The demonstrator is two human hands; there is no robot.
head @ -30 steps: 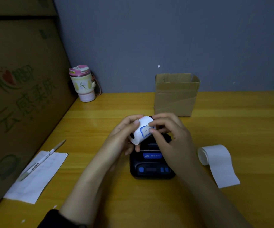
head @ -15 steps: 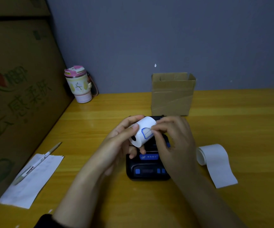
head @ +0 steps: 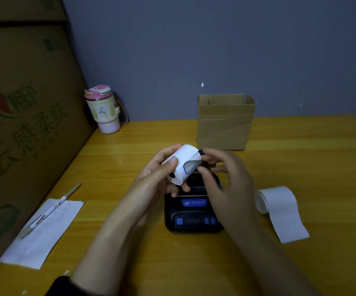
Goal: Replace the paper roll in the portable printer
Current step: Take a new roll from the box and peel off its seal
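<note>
A black portable printer [head: 194,218] with blue buttons lies on the yellow wooden table [head: 130,146], its far part hidden behind my hands. Just above it my left hand [head: 158,174] grips a new white paper roll [head: 184,162] with a blue-edged sticker on its loose end. My right hand [head: 226,176] pinches at that sticker's edge with thumb and forefinger. A second white roll [head: 277,201], partly unrolled, lies on the table to the right of the printer.
A small open cardboard box [head: 225,122] stands behind the printer. A pink-lidded tumbler [head: 105,112] sits in the back left corner. A pen [head: 51,211] rests on a paper slip [head: 44,233] at the left. A large printed carton [head: 19,124] walls the left side.
The sticker on the roll has been peeled partly up by my right fingers. The roll has turned slightly in my left hand. The camera has shifted a little.
</note>
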